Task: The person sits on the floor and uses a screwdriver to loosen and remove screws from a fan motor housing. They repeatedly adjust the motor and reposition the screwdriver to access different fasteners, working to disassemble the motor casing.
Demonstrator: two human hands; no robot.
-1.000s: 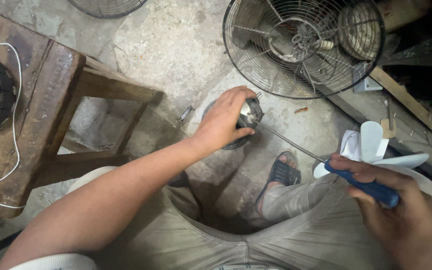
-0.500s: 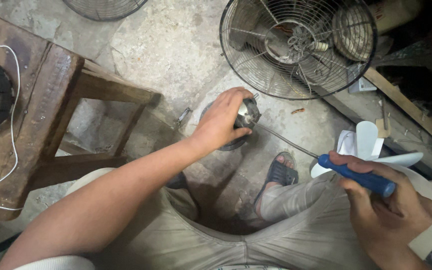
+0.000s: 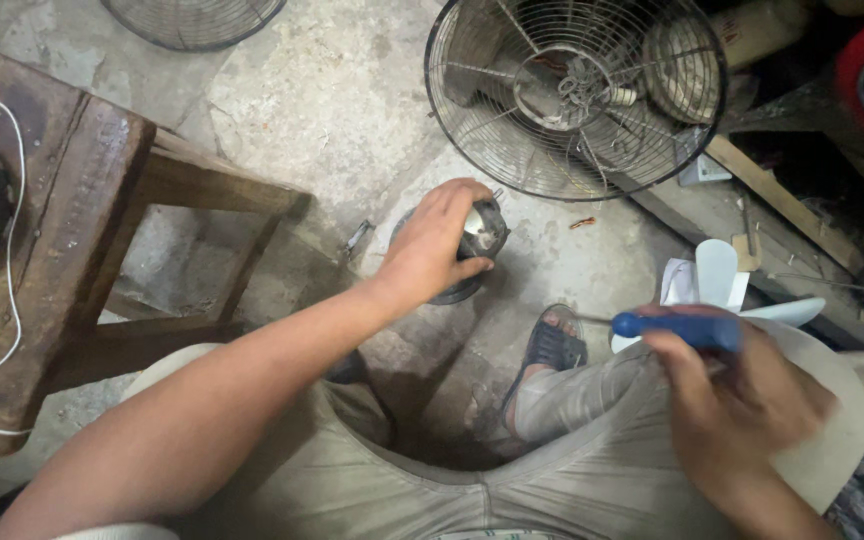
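Observation:
My left hand (image 3: pixel 432 245) is closed over the top of a small metal fan motor (image 3: pixel 484 236) that stands on the concrete floor between my knees. My right hand (image 3: pixel 742 400) grips a blue-handled screwdriver (image 3: pixel 677 328) above my right knee. Its handle lies roughly level and its thin shaft points left toward the motor. The tip is apart from the motor, near my sandalled foot (image 3: pixel 552 345).
A round wire fan guard (image 3: pixel 572 95) with a hub lies just behind the motor, and part of another guard (image 3: pixel 192 15) shows at the top edge. A worn wooden stool (image 3: pixel 82 230) stands at left with a white wire (image 3: pixel 12 200). White fan blades (image 3: pixel 720 272) lie at right.
The screwdriver's tip was at the motor under my left hand; my right hand has drawn it back to the right, away from the motor. My left hand stays on the motor.

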